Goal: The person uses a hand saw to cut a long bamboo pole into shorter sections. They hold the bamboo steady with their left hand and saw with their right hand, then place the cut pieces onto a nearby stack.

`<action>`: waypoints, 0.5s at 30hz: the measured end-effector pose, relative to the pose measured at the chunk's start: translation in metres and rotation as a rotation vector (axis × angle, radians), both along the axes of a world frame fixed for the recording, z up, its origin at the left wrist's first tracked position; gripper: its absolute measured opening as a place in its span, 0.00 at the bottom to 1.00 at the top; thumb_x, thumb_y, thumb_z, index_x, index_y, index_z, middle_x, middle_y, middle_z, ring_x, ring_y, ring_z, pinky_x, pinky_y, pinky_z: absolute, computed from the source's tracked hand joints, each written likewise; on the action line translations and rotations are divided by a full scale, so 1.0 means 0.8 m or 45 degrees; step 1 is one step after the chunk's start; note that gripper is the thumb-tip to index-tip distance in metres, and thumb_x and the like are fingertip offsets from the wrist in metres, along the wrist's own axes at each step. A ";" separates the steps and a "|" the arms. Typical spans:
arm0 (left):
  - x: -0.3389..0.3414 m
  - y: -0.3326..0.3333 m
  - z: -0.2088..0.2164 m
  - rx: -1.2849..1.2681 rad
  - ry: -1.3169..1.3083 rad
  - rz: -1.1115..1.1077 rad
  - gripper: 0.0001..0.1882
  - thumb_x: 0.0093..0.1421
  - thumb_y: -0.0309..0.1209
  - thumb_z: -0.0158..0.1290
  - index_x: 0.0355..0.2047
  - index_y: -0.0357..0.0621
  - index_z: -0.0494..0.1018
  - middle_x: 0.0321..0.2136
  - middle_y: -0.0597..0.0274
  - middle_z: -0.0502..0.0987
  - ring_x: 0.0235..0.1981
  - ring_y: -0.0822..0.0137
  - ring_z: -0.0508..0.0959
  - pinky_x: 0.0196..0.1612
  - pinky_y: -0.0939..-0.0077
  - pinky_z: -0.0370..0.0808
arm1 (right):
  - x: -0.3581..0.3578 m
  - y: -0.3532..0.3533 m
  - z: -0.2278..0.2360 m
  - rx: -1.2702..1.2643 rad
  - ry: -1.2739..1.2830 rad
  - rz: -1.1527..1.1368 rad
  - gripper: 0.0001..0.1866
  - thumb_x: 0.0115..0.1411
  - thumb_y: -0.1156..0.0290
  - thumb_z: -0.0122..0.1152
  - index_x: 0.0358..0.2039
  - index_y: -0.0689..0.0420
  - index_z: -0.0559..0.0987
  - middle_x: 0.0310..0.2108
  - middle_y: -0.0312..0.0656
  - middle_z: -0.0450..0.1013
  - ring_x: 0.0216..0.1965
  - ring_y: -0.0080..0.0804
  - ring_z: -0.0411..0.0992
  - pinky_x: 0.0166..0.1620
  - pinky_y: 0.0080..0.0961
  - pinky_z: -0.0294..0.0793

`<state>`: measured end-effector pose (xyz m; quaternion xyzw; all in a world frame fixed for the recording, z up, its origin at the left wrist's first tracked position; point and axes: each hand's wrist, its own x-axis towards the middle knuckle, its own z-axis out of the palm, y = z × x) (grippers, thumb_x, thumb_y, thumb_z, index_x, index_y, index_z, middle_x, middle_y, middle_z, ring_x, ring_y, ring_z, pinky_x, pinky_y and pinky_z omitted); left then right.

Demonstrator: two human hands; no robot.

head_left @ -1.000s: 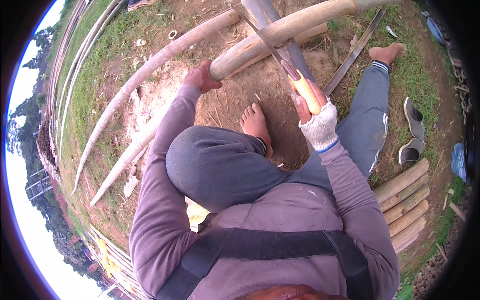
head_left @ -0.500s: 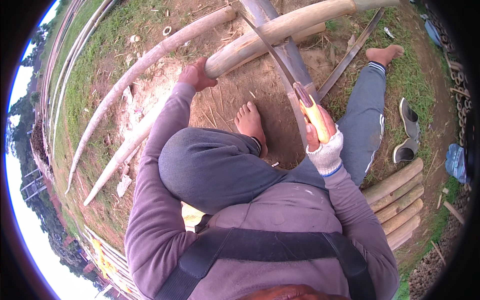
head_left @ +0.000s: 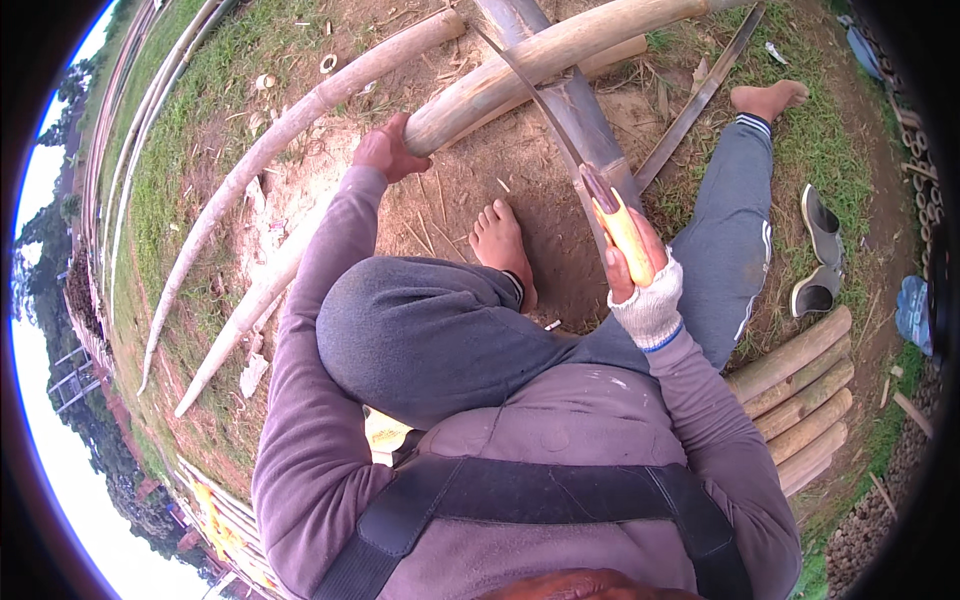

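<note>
My left hand [head_left: 387,150] grips the near cut end of a thick, pale bamboo pole [head_left: 530,66]. The pole lies across a greyish bamboo pole [head_left: 585,112] on the ground and runs off to the upper right. In a partly gloved grip, my right hand [head_left: 640,268] holds a machete [head_left: 617,222] by its yellow wooden handle. Its long, narrow blade, seen nearly edge-on, points up and left, crossing over the pale pole in view. Whether the blade touches the pole I cannot tell.
Long curved poles [head_left: 250,165] lie on the grass to the left. A flat dark strip [head_left: 700,103] lies right of the crossed poles. Sandals [head_left: 822,255] and several cut bamboo lengths [head_left: 800,390] are at the right. My bare foot [head_left: 497,240] rests on the dirt.
My right hand and the machete have shifted slightly left. The left hand keeps its hold on the pole's end. The whole view has moved a little.
</note>
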<state>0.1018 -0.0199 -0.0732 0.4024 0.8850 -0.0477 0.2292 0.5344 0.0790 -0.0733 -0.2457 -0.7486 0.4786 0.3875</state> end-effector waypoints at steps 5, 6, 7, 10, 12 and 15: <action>0.001 0.014 0.003 -0.001 -0.027 0.000 0.51 0.48 0.49 0.75 0.71 0.51 0.67 0.50 0.46 0.86 0.53 0.47 0.86 0.61 0.58 0.81 | -0.147 0.063 0.020 0.212 -0.135 -0.182 0.26 0.69 0.58 0.70 0.61 0.61 0.79 0.44 0.60 0.83 0.42 0.59 0.83 0.42 0.42 0.83; 0.001 0.013 0.005 -0.023 -0.037 0.003 0.52 0.48 0.49 0.75 0.72 0.52 0.67 0.50 0.46 0.86 0.53 0.47 0.86 0.61 0.58 0.81 | -0.139 0.060 0.013 0.227 -0.119 -0.154 0.27 0.69 0.60 0.70 0.61 0.62 0.78 0.44 0.60 0.83 0.42 0.58 0.84 0.43 0.42 0.83; 0.001 0.011 0.005 -0.016 -0.030 -0.006 0.52 0.48 0.49 0.75 0.72 0.52 0.67 0.50 0.46 0.86 0.53 0.47 0.86 0.61 0.58 0.81 | -0.128 0.062 0.006 0.252 -0.107 -0.127 0.27 0.69 0.62 0.71 0.62 0.64 0.78 0.44 0.59 0.83 0.42 0.57 0.84 0.44 0.41 0.83; -0.007 -0.005 -0.003 0.006 -0.013 -0.002 0.52 0.48 0.49 0.75 0.71 0.51 0.67 0.50 0.46 0.86 0.53 0.47 0.86 0.61 0.58 0.81 | -0.045 0.012 0.020 0.143 -0.056 -0.047 0.28 0.68 0.69 0.71 0.64 0.68 0.75 0.52 0.59 0.82 0.51 0.50 0.84 0.54 0.39 0.83; -0.006 -0.004 -0.007 0.026 -0.007 -0.005 0.51 0.48 0.49 0.75 0.71 0.51 0.68 0.50 0.46 0.86 0.53 0.47 0.86 0.60 0.58 0.81 | -0.007 -0.010 0.007 0.062 -0.031 -0.018 0.29 0.68 0.70 0.70 0.65 0.69 0.74 0.57 0.58 0.80 0.56 0.47 0.82 0.58 0.38 0.81; -0.004 0.004 -0.006 -0.006 -0.028 -0.008 0.51 0.47 0.49 0.75 0.71 0.52 0.68 0.49 0.45 0.86 0.52 0.47 0.86 0.59 0.57 0.81 | -0.056 0.011 0.014 0.206 -0.049 -0.037 0.28 0.68 0.69 0.71 0.65 0.67 0.74 0.55 0.57 0.81 0.53 0.50 0.84 0.53 0.39 0.84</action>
